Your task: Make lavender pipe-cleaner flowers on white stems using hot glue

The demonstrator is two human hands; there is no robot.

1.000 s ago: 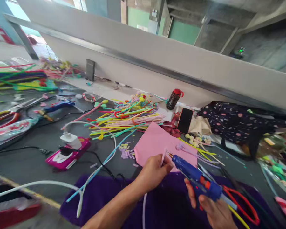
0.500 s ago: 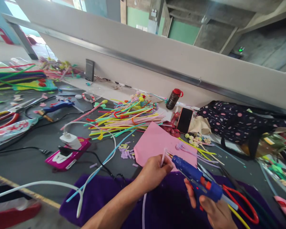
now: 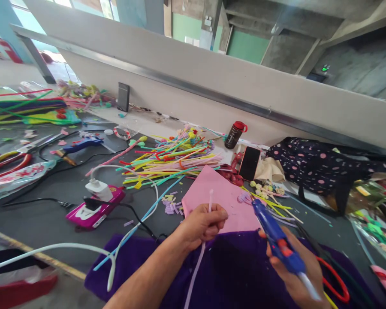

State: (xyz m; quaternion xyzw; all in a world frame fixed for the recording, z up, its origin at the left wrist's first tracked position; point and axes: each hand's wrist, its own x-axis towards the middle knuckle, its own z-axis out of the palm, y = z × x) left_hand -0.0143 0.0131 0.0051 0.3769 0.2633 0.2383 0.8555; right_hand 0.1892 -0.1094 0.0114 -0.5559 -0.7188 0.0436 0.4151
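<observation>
My left hand (image 3: 201,225) is closed around a thin pale lilac pipe cleaner (image 3: 209,201) that stands upright above the fingers and trails down over the purple cloth (image 3: 231,274). My right hand (image 3: 296,270) grips a blue glue gun (image 3: 276,238) with a red trigger, its nozzle pointing up and left, a hand's width away from the pipe cleaner's tip. Both hands hover over the near edge of a pink sheet (image 3: 218,197).
A heap of coloured pipe cleaners (image 3: 170,161) lies behind the pink sheet. A magenta power strip (image 3: 94,210) with a white charger sits to the left, cables around it. A dark bottle (image 3: 234,134), a phone (image 3: 250,163), a dotted black bag (image 3: 315,165) and red-handled scissors (image 3: 336,283) are on the right.
The glue gun's nozzle has drawn away from the pipe cleaner's tip to the right. My left hand turned the pipe cleaner upright and shifted slightly down.
</observation>
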